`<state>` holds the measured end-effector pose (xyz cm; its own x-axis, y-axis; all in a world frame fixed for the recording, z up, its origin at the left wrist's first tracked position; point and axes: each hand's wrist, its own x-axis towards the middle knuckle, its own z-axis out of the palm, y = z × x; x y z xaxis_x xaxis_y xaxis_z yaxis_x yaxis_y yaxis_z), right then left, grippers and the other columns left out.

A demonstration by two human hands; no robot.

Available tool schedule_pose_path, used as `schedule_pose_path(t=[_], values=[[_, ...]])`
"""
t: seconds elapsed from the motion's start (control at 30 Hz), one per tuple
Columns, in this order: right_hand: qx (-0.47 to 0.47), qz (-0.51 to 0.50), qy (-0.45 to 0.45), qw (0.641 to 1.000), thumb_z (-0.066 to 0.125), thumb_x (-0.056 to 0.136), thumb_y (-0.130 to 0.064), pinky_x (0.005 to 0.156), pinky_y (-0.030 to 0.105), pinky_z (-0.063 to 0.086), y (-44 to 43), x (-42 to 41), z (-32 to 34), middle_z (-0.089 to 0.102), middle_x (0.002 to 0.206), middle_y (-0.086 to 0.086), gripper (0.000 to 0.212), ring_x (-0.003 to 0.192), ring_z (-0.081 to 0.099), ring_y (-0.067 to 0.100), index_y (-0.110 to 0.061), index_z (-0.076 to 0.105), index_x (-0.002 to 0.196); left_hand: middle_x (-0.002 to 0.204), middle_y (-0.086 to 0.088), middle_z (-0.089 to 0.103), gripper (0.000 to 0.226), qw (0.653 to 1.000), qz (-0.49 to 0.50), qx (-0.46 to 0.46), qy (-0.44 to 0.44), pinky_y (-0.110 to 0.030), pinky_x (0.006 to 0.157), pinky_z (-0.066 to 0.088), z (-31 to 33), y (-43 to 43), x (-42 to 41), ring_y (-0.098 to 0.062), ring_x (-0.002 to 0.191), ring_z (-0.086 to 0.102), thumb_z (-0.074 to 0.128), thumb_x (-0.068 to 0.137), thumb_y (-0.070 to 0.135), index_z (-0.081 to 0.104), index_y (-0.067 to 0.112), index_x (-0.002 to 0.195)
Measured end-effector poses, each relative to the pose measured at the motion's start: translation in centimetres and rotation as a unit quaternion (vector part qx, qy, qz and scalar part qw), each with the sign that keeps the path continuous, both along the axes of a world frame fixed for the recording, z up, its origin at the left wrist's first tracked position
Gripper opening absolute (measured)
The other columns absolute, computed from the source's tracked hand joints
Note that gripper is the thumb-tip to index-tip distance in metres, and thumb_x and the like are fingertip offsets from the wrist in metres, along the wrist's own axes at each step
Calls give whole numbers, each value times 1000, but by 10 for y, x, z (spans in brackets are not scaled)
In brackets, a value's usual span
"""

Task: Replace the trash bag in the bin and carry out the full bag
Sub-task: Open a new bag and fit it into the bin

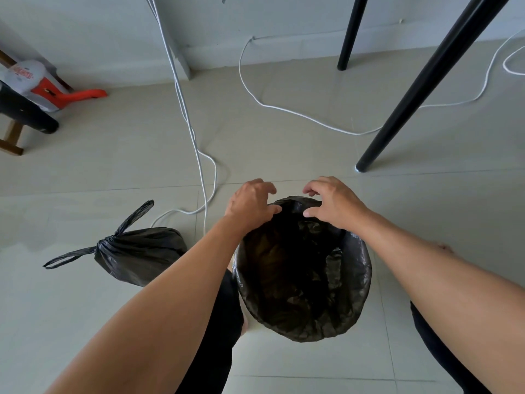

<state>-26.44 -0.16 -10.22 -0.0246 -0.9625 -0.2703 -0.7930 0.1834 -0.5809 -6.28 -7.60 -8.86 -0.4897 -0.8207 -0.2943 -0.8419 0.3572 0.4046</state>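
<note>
Pinching the fresh crinkled black plastic liner [352, 268] at twelve o'clock, both hands [250, 204] [333, 203] seat it. The knotted full black bag [139, 254] waits at nine o'clock, uncarried.

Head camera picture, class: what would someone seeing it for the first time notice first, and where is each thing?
First, the bin at centre, lined with a fresh black bag, with the left hand and right hand working the bag's edge at the far rim. Next, the tied full bag lying on the tiled floor to the left of the bin. Behind them, white cables trail across the floor, with black table legs upper right.
</note>
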Motion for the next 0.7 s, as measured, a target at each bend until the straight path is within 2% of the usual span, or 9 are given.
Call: schedule_pose_path(t=[0.13, 0.27, 0.4, 0.5, 0.6, 0.7], values=[[-11, 11, 9, 1000, 77, 79, -26, 88, 31, 43, -1, 4, -5, 57, 108, -2, 35, 105, 48, 15, -16, 66, 110, 102, 4, 62, 35, 1000, -7, -4, 20, -28, 74, 40, -10, 4, -7, -19, 100, 57, 72, 81, 31, 67, 22, 114], [-31, 13, 13, 999, 72, 84, -19, 84, 33, 45, -4, 4, -5, 60, 101, 2, 21, 99, 52, 18, -13, 71, 104, 96, 3, 64, 19, 1000, 10, 0, 17, -28, 72, 38, -18, 6, -7, -21, 96, 59, 67, 85, 24, 73, 23, 103], [-28, 16, -10, 999, 66, 89, -15, 80, 30, 47, -9, 2, -1, 65, 96, 2, 12, 91, 58, 19, -11, 74, 97, 96, 3, 66, 16, 999, 19, 19, 36, -26, 72, 36, -19, 3, -6, -19, 96, 59, 62, 89, 22, 75, 22, 98], [-9, 3, -34, 999, 64, 90, -13, 76, 27, 46, -11, 1, 1, 68, 95, 0, 11, 87, 61, 18, -13, 73, 96, 99, 2, 67, 19, 999, 5, 28, 39, -26, 76, 39, -19, 1, -5, -20, 100, 57, 59, 91, 20, 75, 21, 100], [13, -25, -64, 998, 61, 91, -13, 67, 27, 49, -13, 0, 3, 67, 87, -1, 9, 76, 60, 17, -20, 65, 96, 102, 0, 69, 20, 998, 7, 41, 47, -33, 84, 47, -18, 1, -4, -21, 102, 59, 57, 92, 18, 75, 19, 102], [21, -15, -65, 998, 58, 92, -12, 56, 21, 40, -15, -2, 4, 62, 79, -5, 12, 67, 55, 12, -24, 59, 91, 99, 0, 71, 18, 996, 36, 60, 57, -35, 83, 51, -14, 0, -3, -20, 96, 62, 59, 90, 17, 74, 21, 99]])
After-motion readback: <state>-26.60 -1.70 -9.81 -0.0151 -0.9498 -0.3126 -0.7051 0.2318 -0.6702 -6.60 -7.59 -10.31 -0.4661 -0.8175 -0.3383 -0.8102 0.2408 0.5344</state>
